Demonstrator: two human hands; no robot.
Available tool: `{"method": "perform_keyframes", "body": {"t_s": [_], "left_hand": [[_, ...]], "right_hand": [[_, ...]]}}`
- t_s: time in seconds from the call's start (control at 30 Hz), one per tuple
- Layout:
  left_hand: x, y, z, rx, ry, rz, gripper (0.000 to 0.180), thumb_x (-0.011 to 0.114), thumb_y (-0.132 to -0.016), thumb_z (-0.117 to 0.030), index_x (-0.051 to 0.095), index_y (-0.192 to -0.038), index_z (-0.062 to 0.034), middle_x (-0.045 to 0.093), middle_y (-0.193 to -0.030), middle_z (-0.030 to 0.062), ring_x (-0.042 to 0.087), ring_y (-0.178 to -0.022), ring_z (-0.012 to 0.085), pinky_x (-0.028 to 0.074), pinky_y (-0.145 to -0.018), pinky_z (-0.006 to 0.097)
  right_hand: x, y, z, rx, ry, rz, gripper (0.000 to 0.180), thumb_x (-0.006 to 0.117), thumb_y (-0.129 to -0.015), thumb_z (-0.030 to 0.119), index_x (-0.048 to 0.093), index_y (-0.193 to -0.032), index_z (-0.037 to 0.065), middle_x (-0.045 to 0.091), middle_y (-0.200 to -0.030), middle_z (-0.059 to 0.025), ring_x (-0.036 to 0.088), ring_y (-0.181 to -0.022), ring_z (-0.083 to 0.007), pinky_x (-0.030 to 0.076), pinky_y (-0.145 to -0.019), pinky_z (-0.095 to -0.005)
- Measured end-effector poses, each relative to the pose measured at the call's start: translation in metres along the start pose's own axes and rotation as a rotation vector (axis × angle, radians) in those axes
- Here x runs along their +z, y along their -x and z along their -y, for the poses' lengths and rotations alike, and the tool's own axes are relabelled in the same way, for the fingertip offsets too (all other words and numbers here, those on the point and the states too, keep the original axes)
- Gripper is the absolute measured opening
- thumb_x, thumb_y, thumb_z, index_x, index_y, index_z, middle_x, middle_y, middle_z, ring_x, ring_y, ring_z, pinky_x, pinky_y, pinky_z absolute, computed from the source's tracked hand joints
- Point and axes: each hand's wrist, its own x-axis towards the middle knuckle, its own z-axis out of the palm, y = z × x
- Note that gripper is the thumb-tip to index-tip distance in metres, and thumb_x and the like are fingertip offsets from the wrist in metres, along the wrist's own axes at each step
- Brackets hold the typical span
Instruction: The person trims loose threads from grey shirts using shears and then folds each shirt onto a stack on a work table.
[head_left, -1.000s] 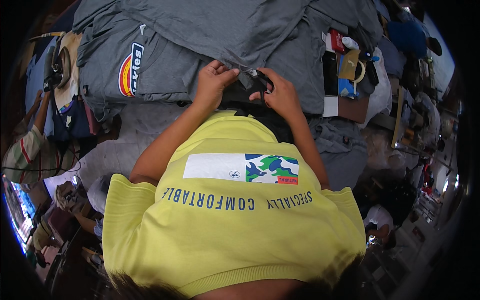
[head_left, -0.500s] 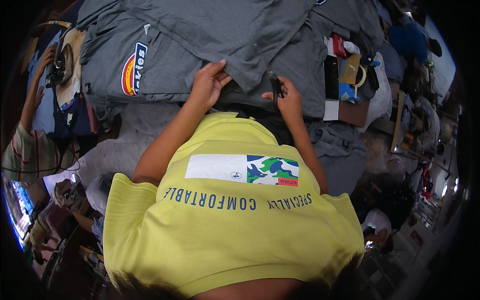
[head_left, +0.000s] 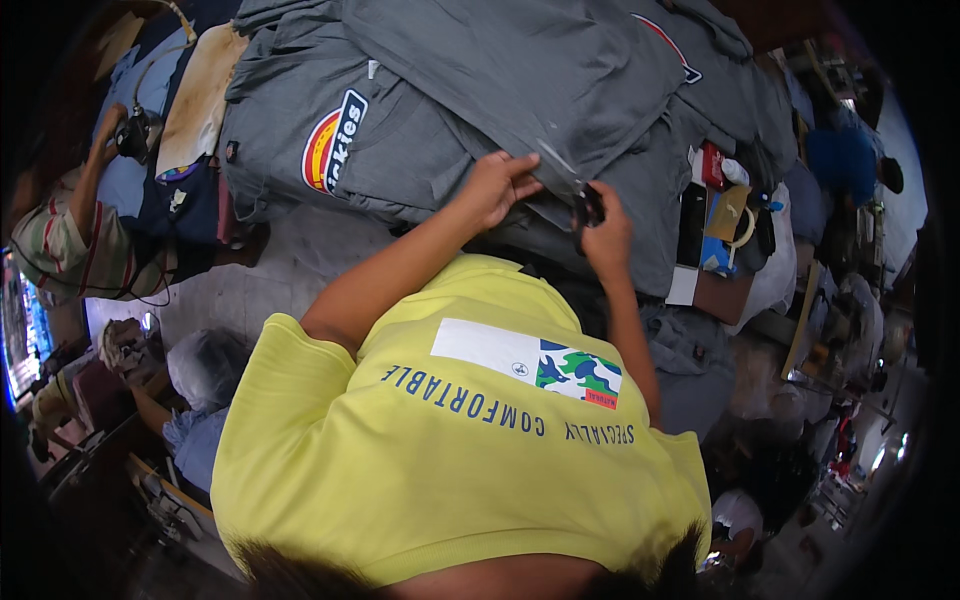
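My left hand (head_left: 500,190) pinches the near edge of a dark grey T-shirt (head_left: 520,70), with thumb and fingertips together on the cloth. In my right hand (head_left: 608,238) is a pair of scissors (head_left: 587,205), its black handles round my fingers. The metal blades point away and to the left over the shirt, just past my left fingertips. Whether the blades are apart is hard to make out. Under and beside this shirt lie more grey shirts, one with a colourful printed badge (head_left: 333,142).
To the right, a box holds a roll of tape (head_left: 742,227), a red packet (head_left: 712,162) and small supplies. At the left, another person's hand (head_left: 112,122) grips an iron (head_left: 138,135) beside a tan board (head_left: 205,90). More people sit behind.
My view has turned, so the shirts appear further right. The scissors' blades now reach over the cloth beside my left fingers; before, they stood more upright and apart from that hand.
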Motion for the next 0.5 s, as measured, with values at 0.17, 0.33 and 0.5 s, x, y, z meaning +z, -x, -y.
{"method": "perform_keyframes", "body": {"t_s": [0.17, 0.33, 0.5], "left_hand": [[-0.033, -0.037, -0.066, 0.280, 0.306, -0.111, 0.034, 0.055, -0.082, -0.005, 0.044, -0.111, 0.0095, 0.053, -0.110, 0.0192, 0.053, -0.102, 0.0286, 0.044, -0.091, 0.037], [-0.090, -0.025, -0.127, 0.504, 0.377, -0.118, 0.031, 0.052, -0.083, -0.003, 0.044, -0.111, 0.0068, 0.051, -0.114, 0.0185, 0.052, -0.103, 0.0285, 0.043, -0.092, 0.039], [-0.094, 0.033, -0.143, 0.577, 0.298, -0.197, 0.029, 0.048, -0.086, -0.005, 0.043, -0.111, 0.0080, 0.051, -0.114, 0.0186, 0.052, -0.104, 0.0278, 0.043, -0.091, 0.039]], "right_hand": [[-0.062, 0.022, -0.014, 0.081, -0.021, -0.009, 0.041, 0.058, -0.069, -0.007, 0.050, -0.108, 0.004, 0.060, -0.088, -0.0083, 0.057, -0.081, -0.0146, 0.043, -0.071, -0.0261], [-0.115, 0.045, -0.052, 0.165, -0.222, -0.133, 0.052, 0.060, -0.066, -0.007, 0.043, -0.115, -0.001, 0.055, -0.096, -0.0066, 0.052, -0.088, -0.0140, 0.040, -0.078, -0.0238], [-0.122, 0.047, -0.066, 0.253, -0.359, -0.176, 0.052, 0.060, -0.066, -0.006, 0.043, -0.115, -0.002, 0.053, -0.092, -0.0040, 0.050, -0.083, -0.0112, 0.038, -0.077, -0.0216]]}}
